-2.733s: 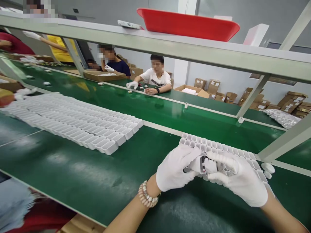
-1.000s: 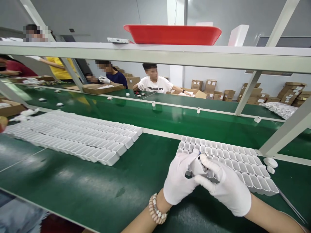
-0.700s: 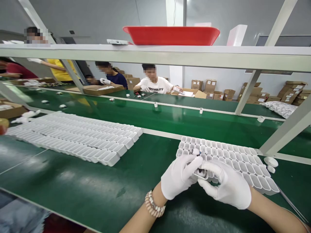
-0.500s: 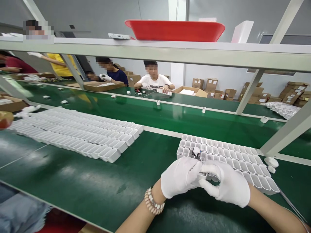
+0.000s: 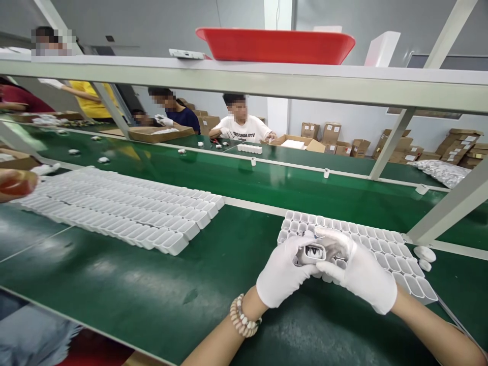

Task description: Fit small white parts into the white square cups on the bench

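Observation:
Both my hands wear white gloves. My left hand [image 5: 284,277] is wrapped round a small white plastic housing [image 5: 315,260], its opening tilted toward me. Dark and pale parts show inside that opening, too small to name. My right hand [image 5: 364,272] curves round the right side of the same housing, thumb at its lower edge and fingers behind. Under and behind the hands stand rows of open white housings [image 5: 387,262], partly covered by my gloves. A bead bracelet circles my left wrist.
A large block of white housings [image 5: 152,213] lies on the green table at left. Small white pieces sit on the green belt [image 5: 267,188] beyond. Overhead, a shelf holds a red tray [image 5: 274,47]. A slanted post [image 5: 450,203] rises at right. Another person's hand [image 5: 17,184] enters at left.
Both hands have lifted slightly, and the housing between them now shows its opening. The dark part with a white top no longer shows above the rows. The other person's hand moved in from the left.

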Available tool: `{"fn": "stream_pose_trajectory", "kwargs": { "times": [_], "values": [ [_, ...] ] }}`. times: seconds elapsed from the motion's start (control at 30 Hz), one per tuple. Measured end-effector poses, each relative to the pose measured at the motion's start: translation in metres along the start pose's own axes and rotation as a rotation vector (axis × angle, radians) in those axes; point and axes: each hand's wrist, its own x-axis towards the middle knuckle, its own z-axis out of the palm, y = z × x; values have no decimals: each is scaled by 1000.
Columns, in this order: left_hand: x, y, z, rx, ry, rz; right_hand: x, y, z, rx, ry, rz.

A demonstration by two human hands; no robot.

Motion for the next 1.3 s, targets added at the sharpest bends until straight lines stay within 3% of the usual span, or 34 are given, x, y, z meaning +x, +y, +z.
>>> {"fn": "stream_pose_trajectory", "kwargs": {
  "times": [0.13,0.2,0.4,0.67,0.97,1.17,1.23,1.3],
  "values": [
    [-1,-13,1,166,50,292,3,0,-5,231,-45,73],
    [0,-16,1,254,84,375,4,2,-4,271,-50,81],
    [1,-11,1,360,-34,369,5,8,9,148,17,94],
    [1,-11,2,357,-17,451,6,12,7,141,-30,82],
    [0,-13,2,222,34,403,9,5,-6,125,-184,20],
    [0,-14,4,97,-14,408,6,3,-12,154,-274,133],
    [0,-12,5,52,-27,313,3,4,-19,114,-251,66],
    [-1,-7,6,25,-17,135,0,4,-21,75,-204,-9]
  ]
}}
